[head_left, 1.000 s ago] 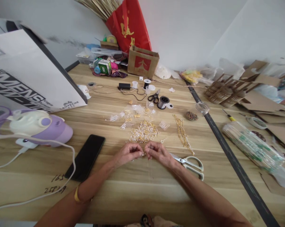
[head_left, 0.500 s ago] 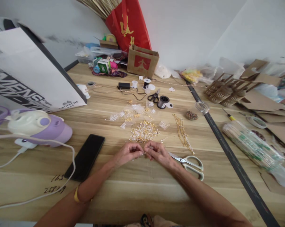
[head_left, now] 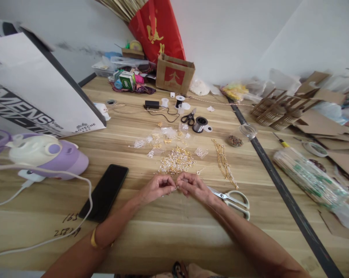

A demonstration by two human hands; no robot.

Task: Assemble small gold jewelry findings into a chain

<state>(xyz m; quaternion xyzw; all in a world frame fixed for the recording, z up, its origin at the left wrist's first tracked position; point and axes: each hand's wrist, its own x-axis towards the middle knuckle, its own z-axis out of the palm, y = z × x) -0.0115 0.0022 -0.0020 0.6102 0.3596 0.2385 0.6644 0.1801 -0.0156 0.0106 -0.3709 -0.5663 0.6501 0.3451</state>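
Thumb and fingers of my left hand (head_left: 158, 187) are pinched together, meeting the fingertips of my right hand (head_left: 190, 185), also closed in a pinch. Something tiny and pale shows between the fingertips, too small to name. Just beyond both hands lies a heap of small gold and silver beads (head_left: 176, 160). White-handled scissors (head_left: 235, 200) rest beside my right wrist, partly behind it. Gold chains (head_left: 223, 164) lie to the right of the heap. A small ring with a pin (head_left: 199, 172) sits close to my right hand.
A black phone (head_left: 105, 193) lies left of my hands, near a purple and white appliance (head_left: 49, 154) and its white cable. Small bags of findings (head_left: 168, 133), black scissors (head_left: 188, 117) and a wire spool (head_left: 200, 124) are farther back. Packaged sticks (head_left: 310, 177) lie at right.
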